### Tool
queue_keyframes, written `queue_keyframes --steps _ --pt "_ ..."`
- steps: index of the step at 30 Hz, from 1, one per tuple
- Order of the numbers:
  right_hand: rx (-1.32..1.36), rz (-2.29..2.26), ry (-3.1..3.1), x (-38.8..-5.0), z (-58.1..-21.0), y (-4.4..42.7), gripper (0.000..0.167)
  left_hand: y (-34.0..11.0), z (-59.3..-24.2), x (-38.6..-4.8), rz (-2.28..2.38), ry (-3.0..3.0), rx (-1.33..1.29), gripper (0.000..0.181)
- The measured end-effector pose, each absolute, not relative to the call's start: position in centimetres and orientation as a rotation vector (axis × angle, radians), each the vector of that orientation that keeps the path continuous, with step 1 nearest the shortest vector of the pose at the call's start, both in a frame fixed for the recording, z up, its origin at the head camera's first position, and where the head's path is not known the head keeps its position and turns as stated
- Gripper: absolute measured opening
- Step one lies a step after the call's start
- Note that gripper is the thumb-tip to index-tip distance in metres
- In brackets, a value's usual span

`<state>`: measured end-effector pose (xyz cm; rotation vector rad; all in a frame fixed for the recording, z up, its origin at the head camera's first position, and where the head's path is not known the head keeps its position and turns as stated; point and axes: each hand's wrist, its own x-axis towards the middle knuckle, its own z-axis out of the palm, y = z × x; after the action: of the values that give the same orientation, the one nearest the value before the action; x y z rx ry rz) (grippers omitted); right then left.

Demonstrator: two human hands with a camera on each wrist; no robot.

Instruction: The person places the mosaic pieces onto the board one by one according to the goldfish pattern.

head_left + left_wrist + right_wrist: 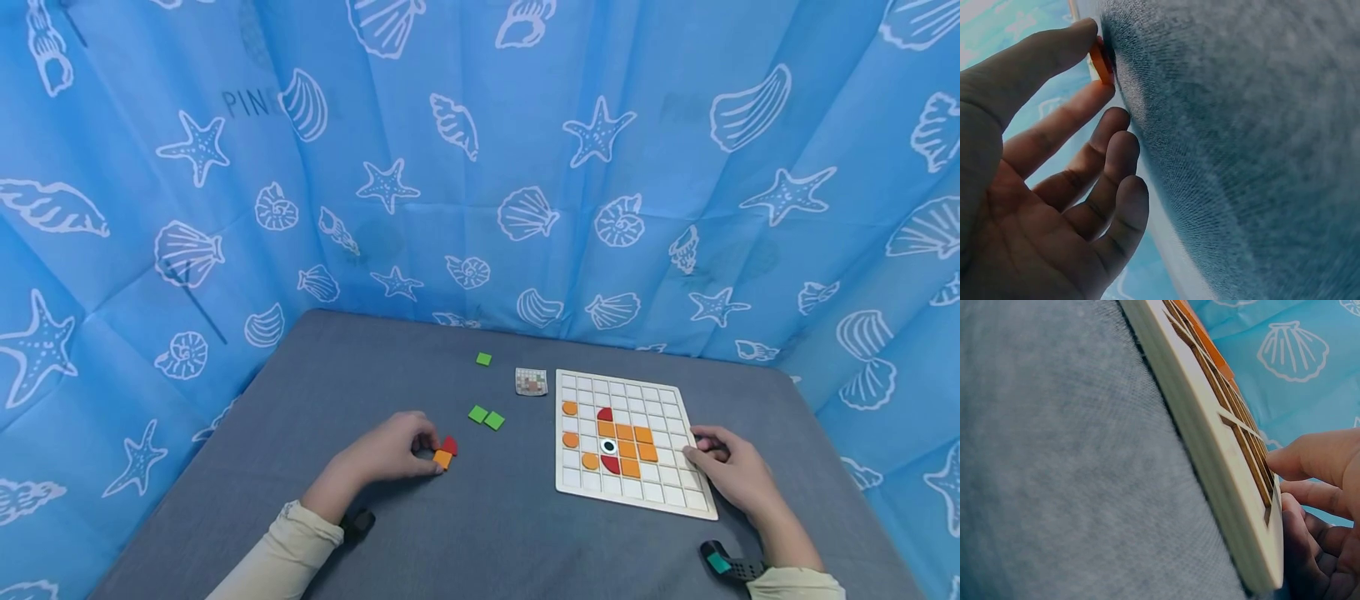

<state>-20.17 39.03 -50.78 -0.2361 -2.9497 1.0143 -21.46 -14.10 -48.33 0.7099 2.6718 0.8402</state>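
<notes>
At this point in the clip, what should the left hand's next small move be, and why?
Probably lift the orange square and carry it toward the board: the left hand pinches it at the table, matching orange squares sit in the grid with white cells beside them, and the right hand holds the board's edge.

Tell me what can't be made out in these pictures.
Head view: design on the small printed paper card, too small.
Left wrist view: parts of the small orange square tile, covered by the left hand.
Right wrist view: part of the white gridded board, cut off at top.
</notes>
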Motion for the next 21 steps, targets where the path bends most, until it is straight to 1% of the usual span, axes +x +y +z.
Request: queue_keyframes --steps 10,14,21 --pt "-0.225 1.030 -2.941 -20.1 -50.6 38.9 0.054 -13.2 -47.7 -21.5 0.860 2.686 0.748 0.021" --pt "-0.229 1.027 -2.947 -20.0 -50.6 38.9 0.054 -12.1 -47.2 -21.6 0.884 2.686 0.777 0.020" --pt "-0.221 1.042 -2.949 -20.1 -50.6 38.9 0.054 -9.5 -46.7 -22.2 0.930 2.667 0.829 0.024"
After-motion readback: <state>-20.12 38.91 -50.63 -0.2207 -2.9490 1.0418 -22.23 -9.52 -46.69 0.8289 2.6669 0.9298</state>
